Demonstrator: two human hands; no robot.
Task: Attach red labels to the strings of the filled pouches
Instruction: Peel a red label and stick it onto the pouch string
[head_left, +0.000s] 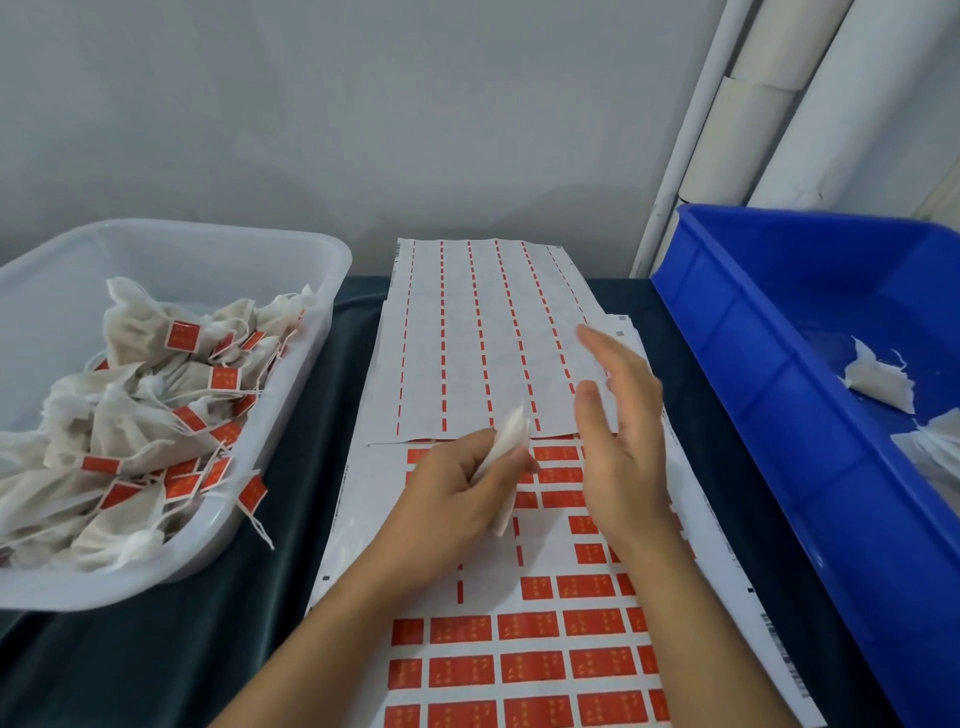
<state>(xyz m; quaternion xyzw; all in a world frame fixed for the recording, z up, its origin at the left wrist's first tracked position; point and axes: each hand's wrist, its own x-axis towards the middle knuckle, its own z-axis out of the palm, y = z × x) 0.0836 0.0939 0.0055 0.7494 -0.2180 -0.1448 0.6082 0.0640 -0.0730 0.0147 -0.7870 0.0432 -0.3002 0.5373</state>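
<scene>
At the left sits a clear plastic tub (291, 249) heaped with filled white pouches (130, 405), most carrying a red label (183, 336) on the string; one string hangs over the tub's near right rim. At the right stands a blue crate (737, 332), which holds only a few white pouches (878, 382) against its far right side, much of its floor bare. Between the two containers, on a dark cloth (291, 519), lie the sticker sheets: a spent backing sheet (483, 332) with only red dashes left lies farther off, overlapping the nearer label sheet (524, 670), whose near rows are full and whose middle rows are partly picked off.

The left hand (452, 499) pinches a white pouch (506, 457) between thumb and fingers, above the seam where the two sheets overlap. The right hand (618, 431) hovers just beside it, fingers straight and spread, holding nothing, over the right part of the sheets. Strips of dark cloth run free between the sheets and each container
</scene>
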